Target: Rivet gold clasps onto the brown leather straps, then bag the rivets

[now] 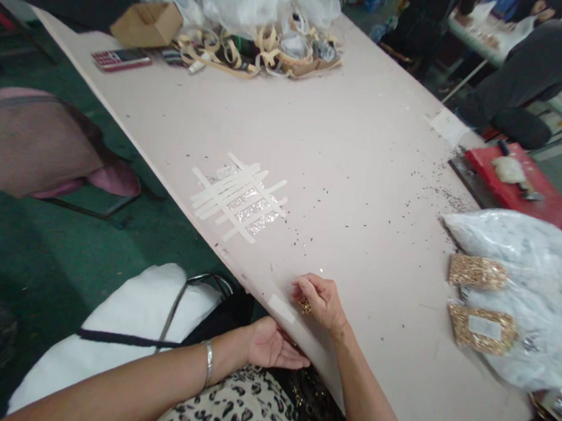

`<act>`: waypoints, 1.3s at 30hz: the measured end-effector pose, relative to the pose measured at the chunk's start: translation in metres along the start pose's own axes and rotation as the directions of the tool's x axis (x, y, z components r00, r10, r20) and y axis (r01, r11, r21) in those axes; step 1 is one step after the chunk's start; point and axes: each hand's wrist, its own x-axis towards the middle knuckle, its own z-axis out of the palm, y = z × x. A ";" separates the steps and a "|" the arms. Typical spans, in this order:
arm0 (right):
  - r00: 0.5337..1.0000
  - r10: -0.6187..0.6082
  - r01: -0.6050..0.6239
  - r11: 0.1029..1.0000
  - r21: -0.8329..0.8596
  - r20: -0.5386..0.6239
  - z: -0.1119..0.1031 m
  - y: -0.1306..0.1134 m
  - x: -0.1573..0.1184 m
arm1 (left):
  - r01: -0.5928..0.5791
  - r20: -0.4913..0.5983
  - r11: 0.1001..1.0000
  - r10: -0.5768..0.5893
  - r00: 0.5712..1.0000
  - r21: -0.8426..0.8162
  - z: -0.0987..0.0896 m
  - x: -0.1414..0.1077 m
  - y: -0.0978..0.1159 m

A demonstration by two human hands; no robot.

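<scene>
My left hand (277, 346) is palm up just below the table's edge, its fingers stretched out and nothing visible on the palm. On the table near that edge, my right hand (320, 300) is curled with its fingers closed around small gold pieces (305, 307), partly hidden under the fingers. A strip of pale tape (281, 308) lies beside my right hand along the edge. Farther up the table (369, 139), a clear plastic patch (255, 211) is stuck down with crossed strips of tape.
Bags of gold pieces (482, 331) rest on a large clear plastic bag (549, 285) at right, near a red pad (529, 183). Tiny dark bits are scattered about. A cardboard box (147, 25), tape rolls (266, 38) and a calculator (121, 60) are at the far end. Someone sits beyond.
</scene>
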 end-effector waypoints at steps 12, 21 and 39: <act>0.984 -0.108 0.133 0.973 -0.187 0.139 0.028 -0.014 -0.030 | -0.077 0.052 0.997 0.077 0.996 0.001 0.009 0.001 0.000; 0.983 -0.159 0.166 0.983 -0.073 0.087 0.036 -0.024 -0.049 | -0.091 0.060 0.996 0.090 0.994 0.009 0.006 -0.002 0.000; 0.858 0.008 0.140 0.958 0.250 -0.513 0.014 0.013 -0.044 | -0.043 0.072 0.997 0.047 0.996 -0.062 0.000 0.004 0.002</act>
